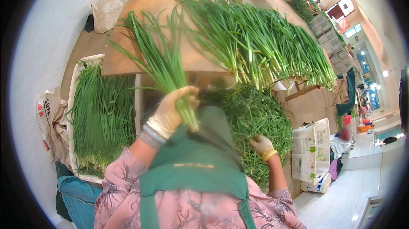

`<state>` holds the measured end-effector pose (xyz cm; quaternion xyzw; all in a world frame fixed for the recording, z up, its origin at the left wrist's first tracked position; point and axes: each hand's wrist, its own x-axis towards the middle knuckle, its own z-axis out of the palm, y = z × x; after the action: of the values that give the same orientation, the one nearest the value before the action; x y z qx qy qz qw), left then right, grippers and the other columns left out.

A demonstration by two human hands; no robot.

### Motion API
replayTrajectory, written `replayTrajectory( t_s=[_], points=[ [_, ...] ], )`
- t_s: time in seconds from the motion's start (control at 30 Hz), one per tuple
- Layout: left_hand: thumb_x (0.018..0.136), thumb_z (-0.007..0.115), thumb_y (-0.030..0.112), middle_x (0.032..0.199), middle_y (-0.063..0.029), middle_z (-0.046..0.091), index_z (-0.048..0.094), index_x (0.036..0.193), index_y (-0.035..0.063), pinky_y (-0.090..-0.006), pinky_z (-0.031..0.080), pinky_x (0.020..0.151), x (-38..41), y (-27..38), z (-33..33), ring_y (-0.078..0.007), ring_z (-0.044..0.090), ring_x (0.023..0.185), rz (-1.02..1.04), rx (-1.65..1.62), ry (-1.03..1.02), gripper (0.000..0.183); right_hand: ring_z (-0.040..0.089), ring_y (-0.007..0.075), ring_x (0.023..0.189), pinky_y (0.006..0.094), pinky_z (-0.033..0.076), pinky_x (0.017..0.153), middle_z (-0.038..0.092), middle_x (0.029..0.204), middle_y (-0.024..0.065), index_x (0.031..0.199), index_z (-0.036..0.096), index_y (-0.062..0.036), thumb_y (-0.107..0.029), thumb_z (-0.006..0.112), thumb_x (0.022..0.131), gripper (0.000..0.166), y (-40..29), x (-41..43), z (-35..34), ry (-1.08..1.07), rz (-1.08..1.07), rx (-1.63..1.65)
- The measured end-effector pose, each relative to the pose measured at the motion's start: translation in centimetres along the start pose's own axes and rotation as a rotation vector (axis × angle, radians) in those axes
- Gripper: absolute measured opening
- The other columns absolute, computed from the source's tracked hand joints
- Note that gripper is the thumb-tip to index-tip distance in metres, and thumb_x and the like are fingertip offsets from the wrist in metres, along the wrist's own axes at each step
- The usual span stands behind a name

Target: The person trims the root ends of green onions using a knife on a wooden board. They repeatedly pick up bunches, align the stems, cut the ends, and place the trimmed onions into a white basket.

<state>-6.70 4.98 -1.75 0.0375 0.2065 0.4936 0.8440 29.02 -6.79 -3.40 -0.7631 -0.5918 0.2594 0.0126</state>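
My gloved left hand (174, 109) is shut around a bunch of garlic chives (172, 72). The pale stem ends point down toward my green apron (195, 177), and the leaves fan up over the wooden tabletop (124, 59). My right hand (263, 146), also gloved, is lower right, at a large heap of loose green leaves (262, 114). Its fingers look curled, but whether they hold any leaves cannot be made out. A thick row of garlic chives (255, 43) lies across the table, stem ends overhanging its near edge.
A white crate (73, 101) packed with chives (102, 120) stands on my left, beside a printed sack (51, 120) and a blue bag (78, 200). White plastic crates (310, 150) and a bucket (316, 182) are on the right. Stacked crates and people appear farther off.
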Motion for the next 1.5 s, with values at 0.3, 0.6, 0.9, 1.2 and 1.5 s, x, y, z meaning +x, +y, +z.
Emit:
replayTrajectory(
  t_s=[0.3,0.6,0.9,1.2,1.5],
  points=[
    [0.106,0.048,0.018,0.063,0.0075,0.026,0.053,0.132,-0.0016,-0.0216,0.027,0.046,-1.5,2.4,2.0,-0.0038,0.026,0.049,-0.053,0.041,-0.203,0.033,0.069,0.0356,0.078,0.0430,0.055,0.067,0.068,0.080,0.0166,0.087,0.064,-0.0085,-0.035,0.057,0.098,0.030,-18.7,9.5,-7.2,0.652,-0.371,-0.345],
    [0.104,0.054,0.020,0.068,0.0062,0.033,0.058,0.122,-0.0007,-0.0226,0.030,0.051,-2.7,3.9,0.2,-0.0052,0.031,0.053,0.121,0.118,0.083,0.028,0.064,0.0376,0.078,0.0435,0.051,0.072,0.065,0.083,0.0204,0.096,0.068,-0.0031,-0.026,0.065,0.095,0.023,-21.0,5.5,-4.1,0.345,-0.664,0.093],
    [0.101,0.059,0.017,0.091,0.0006,0.060,0.057,0.127,-0.0002,-0.0223,0.037,0.058,-2.3,3.3,-1.0,-0.0055,0.042,0.060,0.065,0.160,-0.038,0.032,0.052,0.0071,0.066,0.0238,0.043,0.059,0.062,0.077,-0.0020,0.096,0.068,-0.0037,-0.020,0.061,0.097,0.018,-17.7,2.6,-3.0,-0.376,-0.093,1.615],
    [0.096,0.065,0.011,0.115,-0.0061,0.070,0.060,0.131,0.0012,-0.0218,0.049,0.060,0.0,3.2,0.0,-0.0071,0.061,0.077,0.075,0.379,-0.018,0.037,0.056,0.0104,0.070,0.0255,0.046,0.065,0.063,0.078,0.0027,0.096,0.069,-0.0005,-0.024,0.059,0.099,0.026,-19.9,2.4,-0.9,-0.216,-0.395,1.112],
    [0.096,0.065,0.011,0.118,-0.0104,0.070,0.063,0.123,-0.0013,-0.0205,0.047,0.057,-0.4,4.3,-0.5,-0.0084,0.060,0.076,0.105,0.422,0.216,0.030,0.062,0.0120,0.071,0.0260,0.051,0.066,0.067,0.084,0.0051,0.103,0.070,0.0002,-0.014,0.061,0.099,0.018,-9.6,2.0,0.1,0.070,-0.540,0.619]
  ],
)
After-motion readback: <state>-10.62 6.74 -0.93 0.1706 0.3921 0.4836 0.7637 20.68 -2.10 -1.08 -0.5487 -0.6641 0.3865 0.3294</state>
